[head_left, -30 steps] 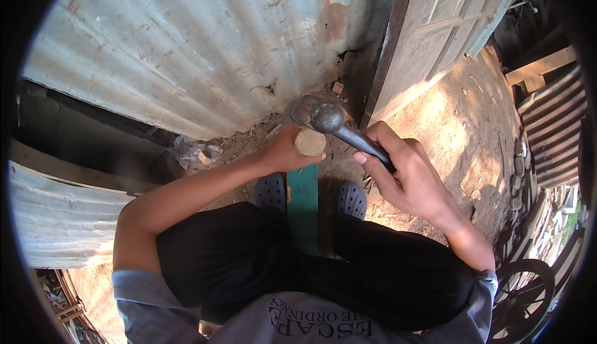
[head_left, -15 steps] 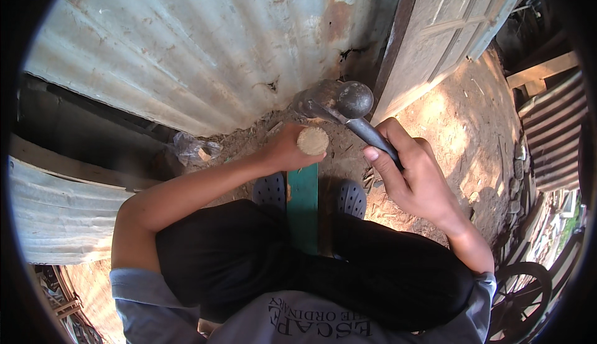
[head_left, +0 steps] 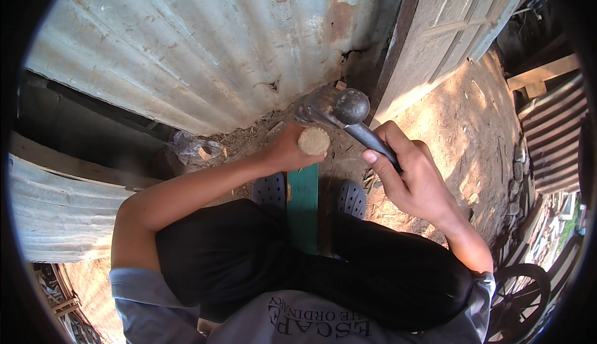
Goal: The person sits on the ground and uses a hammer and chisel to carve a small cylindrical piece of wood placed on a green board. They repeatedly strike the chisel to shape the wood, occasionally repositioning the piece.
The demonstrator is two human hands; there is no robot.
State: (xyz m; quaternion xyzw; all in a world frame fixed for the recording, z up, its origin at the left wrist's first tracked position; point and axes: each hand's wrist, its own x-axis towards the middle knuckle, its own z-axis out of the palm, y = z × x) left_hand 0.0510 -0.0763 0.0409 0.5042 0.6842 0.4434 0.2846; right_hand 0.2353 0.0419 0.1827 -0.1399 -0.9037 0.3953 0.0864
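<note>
My left hand (head_left: 286, 148) is wrapped round an upright wooden piece with a round, pale, rough top end (head_left: 313, 141). Its lower part is hidden by the hand. Below that hand a narrow green board (head_left: 303, 198) runs between my legs. In my right hand (head_left: 413, 176) is a dark metal ball-peen hammer (head_left: 367, 137), gripped by its handle. The hammer's rounded end faces up, and its head hangs just beyond the wooden piece, appearing apart from it.
A corrugated metal sheet (head_left: 205, 45) stands in front, with a wooden panelled door (head_left: 441, 39) to its right. Crumpled clear plastic (head_left: 189, 147) lies on the dirt floor (head_left: 460, 120) at left. A spoked wheel (head_left: 521, 300) stands at lower right, and my clogs (head_left: 351, 198) flank the board.
The hammer and my right hand have shifted very slightly, with the ball end a little left and lower. The left hand and wooden piece stay nearly in place.
</note>
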